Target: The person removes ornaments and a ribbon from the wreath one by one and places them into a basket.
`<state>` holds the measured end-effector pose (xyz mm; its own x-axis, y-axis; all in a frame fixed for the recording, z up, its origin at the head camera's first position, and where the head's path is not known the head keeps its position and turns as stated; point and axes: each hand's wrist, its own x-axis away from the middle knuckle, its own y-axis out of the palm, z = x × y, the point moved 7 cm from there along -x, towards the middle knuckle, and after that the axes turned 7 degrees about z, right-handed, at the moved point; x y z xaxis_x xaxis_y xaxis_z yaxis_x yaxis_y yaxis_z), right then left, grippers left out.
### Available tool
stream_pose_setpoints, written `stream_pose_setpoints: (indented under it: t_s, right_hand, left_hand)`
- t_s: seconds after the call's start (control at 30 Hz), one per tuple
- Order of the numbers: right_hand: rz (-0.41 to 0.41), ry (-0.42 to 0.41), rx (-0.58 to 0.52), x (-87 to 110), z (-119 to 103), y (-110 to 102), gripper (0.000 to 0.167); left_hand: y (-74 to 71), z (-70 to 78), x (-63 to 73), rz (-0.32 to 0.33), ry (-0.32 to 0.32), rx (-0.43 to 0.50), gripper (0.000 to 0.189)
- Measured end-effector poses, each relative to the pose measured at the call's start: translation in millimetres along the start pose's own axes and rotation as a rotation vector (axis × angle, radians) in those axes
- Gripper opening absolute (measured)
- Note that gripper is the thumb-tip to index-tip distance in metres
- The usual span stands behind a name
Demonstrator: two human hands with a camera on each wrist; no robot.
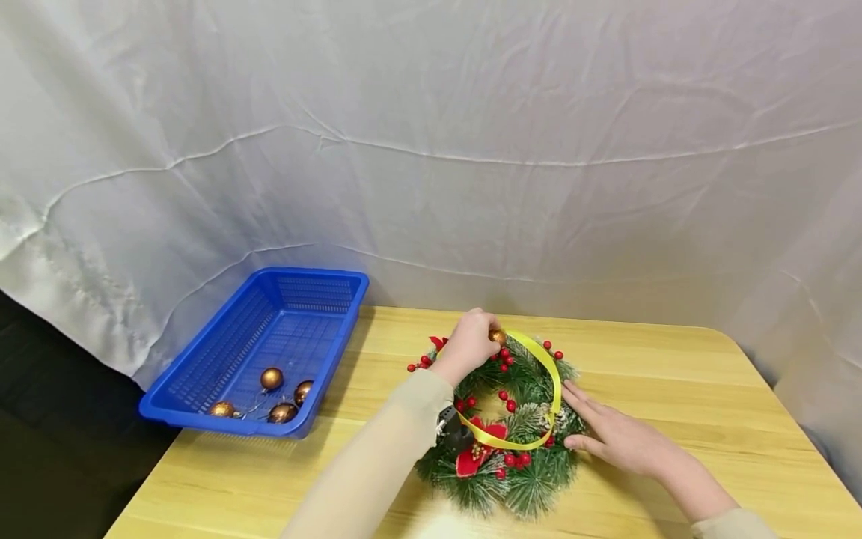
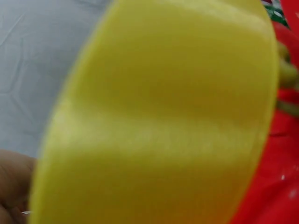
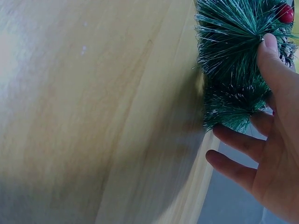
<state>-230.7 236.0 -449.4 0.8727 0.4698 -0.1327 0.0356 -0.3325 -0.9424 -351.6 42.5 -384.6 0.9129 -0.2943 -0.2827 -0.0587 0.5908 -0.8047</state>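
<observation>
Green pine wreath (image 1: 539,486) with red berries (image 1: 517,459) and yellow satin ribbon (image 1: 555,382) lies on the pale wood-grain tabletop (image 1: 673,374). Your left hand (image 1: 468,346) pinches a shiny copper-coloured ball (image 1: 497,337) at its far side; your right hand (image 1: 619,438), fingers extended, touches its right edge. To the left, blue perforated plastic basket (image 1: 337,350) holds four more copper balls (image 1: 271,378). Behind: wrinkled grey-white cloth (image 1: 471,202).

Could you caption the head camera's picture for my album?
Left hand pinches a bronze bauble at a green wreath; right hand touches its edge.
</observation>
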Motion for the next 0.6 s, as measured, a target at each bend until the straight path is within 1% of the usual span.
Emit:
stream_pose_setpoints:
  t_s: [0.07,0.23,0.43,0.6]
  right_hand:
    - [0.003,-0.001,0.0,0.2,-0.1,-0.2,0.075]
    - [0.01,-0.003,-0.004,1.0,-0.8,-0.7,0.075]
    - [0.02,-0.001,-0.002,1.0,-0.7,-0.7,0.075]
    - [0.014,0.009,-0.007,0.7,0.2,0.9,0.075]
  left_hand:
    - [0.9,-0.2,0.1,0.012,-0.016,0.002,0.022]
    - [1.6,0.2,0.8,0.052,-0.044,-0.026,0.024]
    - [1.5,0.6,1.2,0.084,-0.03,-0.04,0.021]
    - [2.9,-1.6,1.4,0.079,-0.022,-0.046,0.018]
